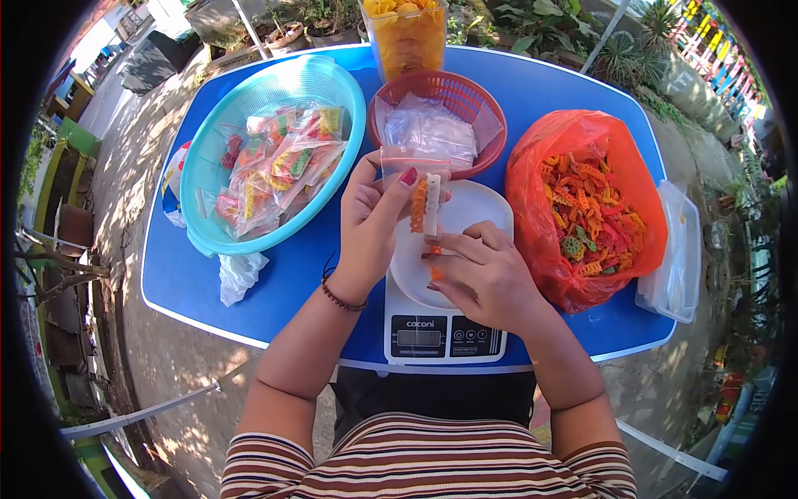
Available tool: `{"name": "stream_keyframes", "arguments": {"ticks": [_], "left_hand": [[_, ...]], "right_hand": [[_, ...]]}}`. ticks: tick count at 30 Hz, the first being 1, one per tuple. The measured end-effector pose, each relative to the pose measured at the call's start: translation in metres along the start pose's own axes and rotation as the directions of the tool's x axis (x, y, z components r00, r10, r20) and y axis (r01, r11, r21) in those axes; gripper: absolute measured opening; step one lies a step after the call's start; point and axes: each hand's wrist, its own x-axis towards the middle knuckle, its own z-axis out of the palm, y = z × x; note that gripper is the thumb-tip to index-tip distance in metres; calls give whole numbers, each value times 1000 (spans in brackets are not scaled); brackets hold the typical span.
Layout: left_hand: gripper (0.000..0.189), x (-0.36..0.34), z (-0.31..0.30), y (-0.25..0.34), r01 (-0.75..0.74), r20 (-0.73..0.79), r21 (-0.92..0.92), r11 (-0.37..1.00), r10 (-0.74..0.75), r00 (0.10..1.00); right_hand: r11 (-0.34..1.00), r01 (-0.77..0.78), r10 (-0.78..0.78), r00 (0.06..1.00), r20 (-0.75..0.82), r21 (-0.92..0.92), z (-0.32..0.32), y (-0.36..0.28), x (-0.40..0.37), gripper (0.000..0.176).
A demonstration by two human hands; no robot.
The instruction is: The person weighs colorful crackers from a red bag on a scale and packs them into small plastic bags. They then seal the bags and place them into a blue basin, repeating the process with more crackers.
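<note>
My left hand [376,218] pinches a small clear zip bag [420,165] by its upper part, thumb in front. Inside the bag show an orange snack piece [418,208] and a white snack piece [432,204], both ridged and upright. Just below and to the right, my right hand [492,270] has its fingers curled by the bag's lower end. Between its thumb and fingers a bit of an orange ridged snack piece [436,273] shows. Both hands are above a white plate [490,202] on a kitchen scale [445,351]; the scale's reading is not legible.
A turquoise basket [196,187] at left holds several filled bags. Behind the plate, a red basket [490,108] contains flat clear bags. An orange-red plastic bag [532,150] of colourful snacks stands right, beside a clear plastic container [680,249]. A tub of yellow pieces [405,37] is at the back.
</note>
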Motion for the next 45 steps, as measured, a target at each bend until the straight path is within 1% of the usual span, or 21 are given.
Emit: {"name": "stream_keyframes", "arguments": {"ticks": [2,6,8,9,11,12,14,15,18,19,21,22,24,28,31,34,37,40,43,45], "left_hand": [[24,1,-1,-2,15,-12,62,998,-14,1000],[25,1,-4,-7,5,-6,143,990,-4,1000],[24,-1,-2,-6,-59,-12,221,973,64,998],[24,-1,-1,-5,-92,-14,260,961,99,995],[22,-2,-1,-3,-114,-26,248,962,124,992],[21,-2,-1,-3,-126,-31,241,962,137,990],[21,-3,-5,-3,-138,9,255,957,140,990],[21,-3,-7,-4,-143,29,262,954,141,990],[22,-6,-6,-7,-51,84,34,998,48,995],[22,-6,-4,-7,-42,101,74,996,34,994],[22,-6,2,-7,-26,133,154,988,5,991],[21,-7,2,-8,-30,158,226,974,-6,987],[18,-11,2,-9,-43,204,366,930,-35,978],[14,-14,1,-3,-28,263,459,888,-105,959],[14,-14,1,-1,-2,285,487,873,-157,946],[16,-14,4,5,73,262,496,866,-229,938],[18,-15,7,0,38,262,445,895,-171,950],[21,-14,8,2,60,281,420,906,-193,940],[23,-13,2,1,-15,365,505,863,-198,910],[27,-14,6,-3,-49,391,379,924,-112,914]], "right_hand": [[999,35,-35,999,-12,-10,0,4,-1,27],[992,108,-95,979,-180,65,0,6,3,24],[985,135,-99,955,-280,110,-3,8,4,19],[983,100,-40,934,-355,151,-3,7,2,17],[970,41,85,867,-491,241,-3,7,-3,14],[941,67,131,831,-540,332,-3,10,-4,14],[857,137,237,751,-616,498,-4,18,-4,13],[854,84,285,751,-596,514,-10,19,-5,16],[689,146,480,642,-598,710,-14,19,2,18],[593,180,519,660,-543,785,-15,22,-1,20],[524,209,544,664,-513,826,-15,22,-1,21],[489,223,555,667,-498,843,-15,21,-1,21],[484,239,554,661,-506,842,-13,20,-2,23],[501,227,529,683,-503,835,-9,19,-5,26],[549,179,491,721,-488,816,-6,21,-9,27],[569,192,447,744,-497,799,-7,19,-8,25],[702,129,399,743,-537,700,-5,15,-7,24],[755,160,328,747,-578,635,-4,14,-3,23],[759,136,343,748,-569,636,-8,13,-4,22],[780,140,329,737,-590,610,-9,15,-4,21]]}}
